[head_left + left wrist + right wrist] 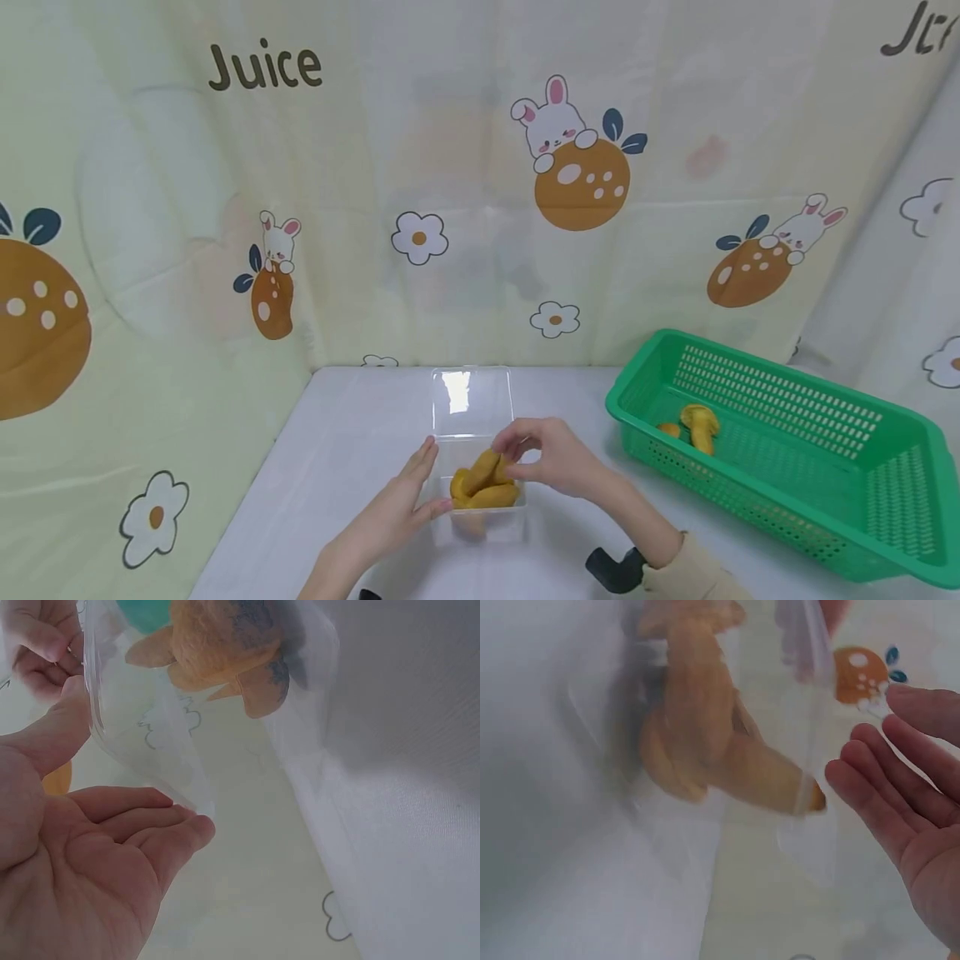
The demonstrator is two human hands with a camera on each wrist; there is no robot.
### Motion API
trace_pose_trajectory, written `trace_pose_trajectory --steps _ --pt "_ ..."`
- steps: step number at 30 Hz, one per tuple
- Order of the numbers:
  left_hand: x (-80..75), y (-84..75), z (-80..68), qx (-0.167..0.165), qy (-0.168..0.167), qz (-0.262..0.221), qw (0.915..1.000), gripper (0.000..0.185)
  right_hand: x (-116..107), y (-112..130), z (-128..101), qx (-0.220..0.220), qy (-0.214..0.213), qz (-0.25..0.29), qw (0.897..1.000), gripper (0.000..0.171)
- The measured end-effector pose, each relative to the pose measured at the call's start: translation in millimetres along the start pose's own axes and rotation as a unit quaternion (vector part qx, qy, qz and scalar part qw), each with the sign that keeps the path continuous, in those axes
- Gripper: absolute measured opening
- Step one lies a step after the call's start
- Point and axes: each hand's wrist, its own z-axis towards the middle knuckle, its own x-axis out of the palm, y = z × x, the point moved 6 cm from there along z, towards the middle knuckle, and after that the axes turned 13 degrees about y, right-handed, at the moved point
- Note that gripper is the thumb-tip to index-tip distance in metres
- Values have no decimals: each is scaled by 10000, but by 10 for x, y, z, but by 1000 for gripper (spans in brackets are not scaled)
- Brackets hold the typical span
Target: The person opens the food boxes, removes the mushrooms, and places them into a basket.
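Mushrooms point(483, 483) fill the clear box point(480, 467) mid-table, between both hands. The left hand point(390, 512) lies flat against its left wall, fingers straight; the right hand point(558, 458) seems to pinch the top mushroom, though its wrist view blurs. Only the head view shows the green basket point(780, 450).

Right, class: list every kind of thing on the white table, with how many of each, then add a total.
Clear plastic box with its lid open: 1
Green basket: 1
Yellow-orange mushroom-like pieces in the box: about 3, as they overlap
Yellow-orange pieces in the basket: 2
Total: about 7
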Motion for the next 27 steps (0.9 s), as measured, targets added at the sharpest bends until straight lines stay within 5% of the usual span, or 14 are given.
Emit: trace_pose_trajectory --steps 6,27 --pt "8 5 19 -13 67 -44 10000 76 238 -66 168 98 665 -120 9977 20" --pt "-15 -13 3 -2 116 -103 9999 75 497 -67 301 307 1289 -989 9862 18"
